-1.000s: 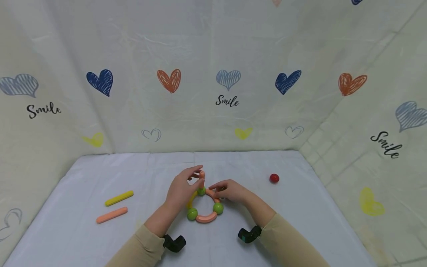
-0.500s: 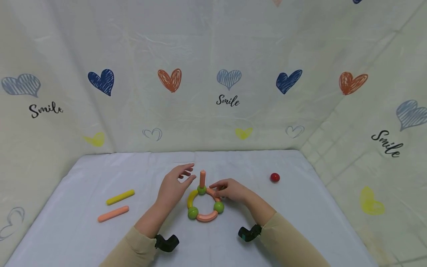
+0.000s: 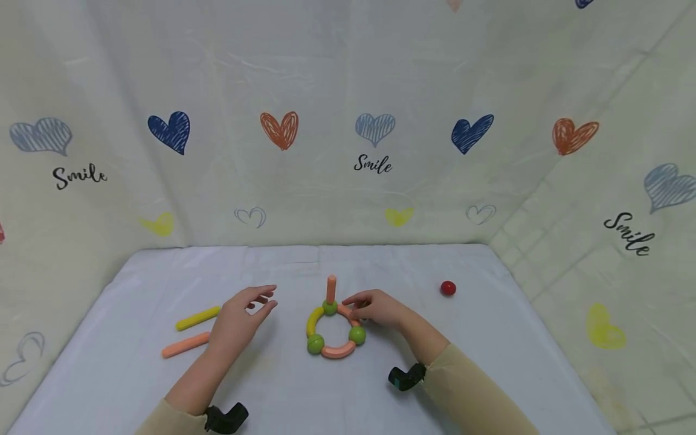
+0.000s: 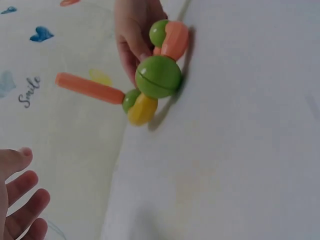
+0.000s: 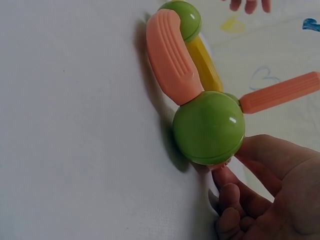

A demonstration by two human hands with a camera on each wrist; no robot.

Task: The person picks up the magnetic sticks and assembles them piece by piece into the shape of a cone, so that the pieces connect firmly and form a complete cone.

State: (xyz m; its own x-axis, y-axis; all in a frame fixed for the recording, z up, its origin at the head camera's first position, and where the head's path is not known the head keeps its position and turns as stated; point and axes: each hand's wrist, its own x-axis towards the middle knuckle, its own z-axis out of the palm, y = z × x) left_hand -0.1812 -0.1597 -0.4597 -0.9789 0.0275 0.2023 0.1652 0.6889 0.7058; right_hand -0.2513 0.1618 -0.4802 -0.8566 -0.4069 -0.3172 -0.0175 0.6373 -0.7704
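Note:
A ring of three green balls (image 3: 315,344) joined by curved rods lies on the table. One curved rod is yellow (image 3: 313,321); the front one is orange (image 3: 338,351). From the far ball rises a straight orange rod (image 3: 331,289), upright. My right hand (image 3: 380,308) pinches the orange curved rod on the ring's right side; in the right wrist view a green ball (image 5: 209,127) hides part of this grip. My left hand (image 3: 238,320) is apart from the ring, at its left, fingers spread and holding nothing, near the loose rods.
A straight yellow rod (image 3: 198,318) and a straight orange rod (image 3: 185,345) lie at the left, the latter partly behind my left arm. A red ball (image 3: 448,288) sits at the back right. A white cloth covers the table (image 3: 478,362); a printed curtain (image 3: 326,78) stands behind.
My left hand has let go of the upright orange rod and moved left and nearer, toward the loose rods. The rod stays standing. My right hand keeps its place at the ring.

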